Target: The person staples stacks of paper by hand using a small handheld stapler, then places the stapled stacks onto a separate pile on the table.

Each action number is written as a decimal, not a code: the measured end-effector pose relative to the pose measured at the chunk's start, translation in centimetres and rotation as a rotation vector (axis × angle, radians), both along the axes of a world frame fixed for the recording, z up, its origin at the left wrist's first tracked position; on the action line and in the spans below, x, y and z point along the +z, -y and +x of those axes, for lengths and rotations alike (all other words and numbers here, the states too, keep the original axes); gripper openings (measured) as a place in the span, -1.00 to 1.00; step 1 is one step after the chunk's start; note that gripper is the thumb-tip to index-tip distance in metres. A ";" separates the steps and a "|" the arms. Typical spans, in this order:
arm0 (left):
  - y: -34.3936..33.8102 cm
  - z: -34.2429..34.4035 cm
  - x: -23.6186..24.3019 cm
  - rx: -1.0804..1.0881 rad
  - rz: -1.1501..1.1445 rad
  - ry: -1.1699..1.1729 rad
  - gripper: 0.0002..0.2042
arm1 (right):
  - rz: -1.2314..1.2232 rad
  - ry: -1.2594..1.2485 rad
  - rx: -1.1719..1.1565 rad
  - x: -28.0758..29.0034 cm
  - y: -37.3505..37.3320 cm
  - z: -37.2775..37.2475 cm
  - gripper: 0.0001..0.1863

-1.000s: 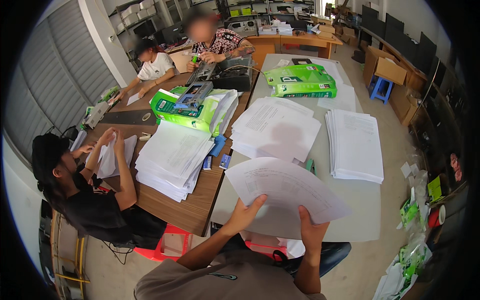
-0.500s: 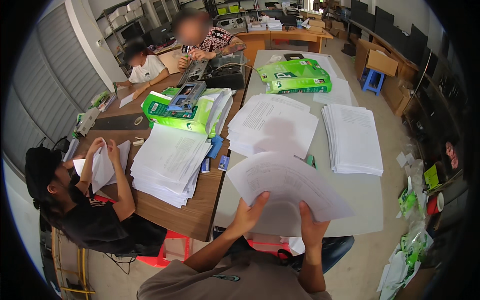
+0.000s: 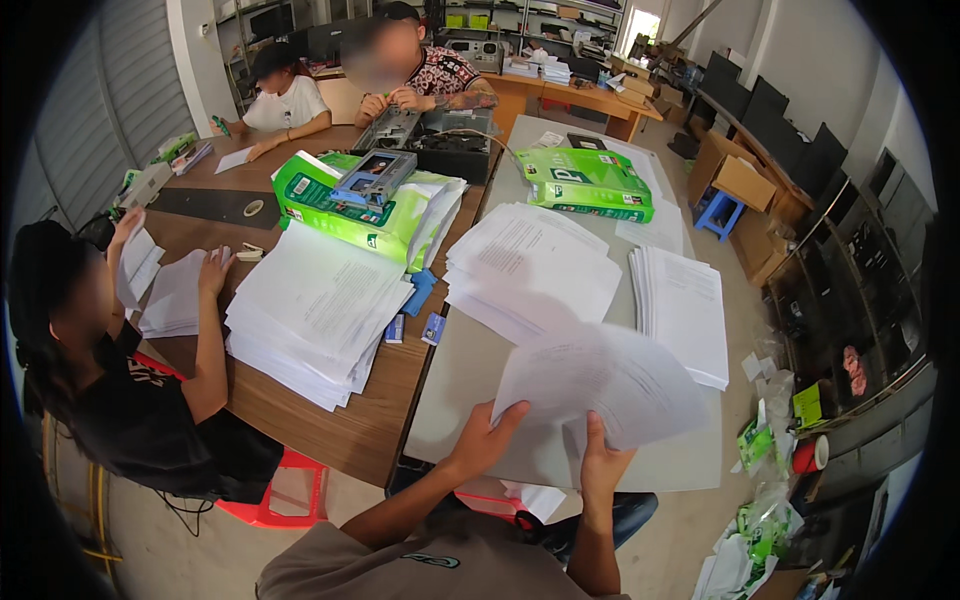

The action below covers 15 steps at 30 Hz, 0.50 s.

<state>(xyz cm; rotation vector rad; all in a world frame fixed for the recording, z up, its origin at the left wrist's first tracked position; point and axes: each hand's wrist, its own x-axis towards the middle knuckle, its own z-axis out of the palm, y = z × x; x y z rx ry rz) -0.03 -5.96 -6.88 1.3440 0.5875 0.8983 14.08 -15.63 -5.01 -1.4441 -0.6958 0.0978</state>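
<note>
A thin batch of printed sheets (image 3: pixel 610 375) is held up over the near end of the grey table, its far edge bowed. My left hand (image 3: pixel 485 440) closes on its left lower corner, thumb on top. At its lower right, my right hand (image 3: pixel 603 460) grips it the same way, thumb up and fingers hidden underneath. Just beyond lies a loosely fanned pile of printed paper (image 3: pixel 530 262), partly covered by the held sheets. Right of that pile, a neater paper stack (image 3: pixel 680 315) rests along the table's edge.
A tall paper stack (image 3: pixel 310 315), small blue boxes (image 3: pixel 433 328) and a green paper package (image 3: pixel 350 215) topped by a metal frame (image 3: pixel 375 180) occupy the brown table (image 3: pixel 370 430). Another green package (image 3: pixel 585 185) lies far on the grey table. Three people sit leftward, one handling papers.
The view has shifted. The held sheets now bow differently, with my hands still at the near edge. The person at left has lifted some sheets apart from their pile.
</note>
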 end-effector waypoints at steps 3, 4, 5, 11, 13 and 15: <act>0.3 -0.1 -0.4 0.030 0.019 -0.027 -0.62 | 0.002 -0.121 0.060 -0.3 0.4 0.0 -0.61; 0.1 -0.1 -0.3 0.011 0.002 -0.024 -0.62 | -0.032 -0.095 0.063 -0.2 0.3 0.2 -0.60; -0.1 0.1 0.0 -0.012 -0.010 -0.016 -0.62 | -0.061 -0.064 0.062 -0.1 0.2 0.4 -0.60; -0.1 0.2 0.5 -0.012 -0.017 -0.014 -0.64 | 0.013 -0.100 -0.007 -0.9 0.1 -0.1 -0.52; -0.2 0.1 0.9 -0.018 -0.020 -0.018 -0.64 | -0.020 -0.065 0.017 -0.7 0.4 0.1 -0.51; -0.1 -0.2 1.5 -0.023 -0.018 -0.024 -0.65 | -0.049 -0.032 0.042 -0.1 0.6 -0.1 -0.49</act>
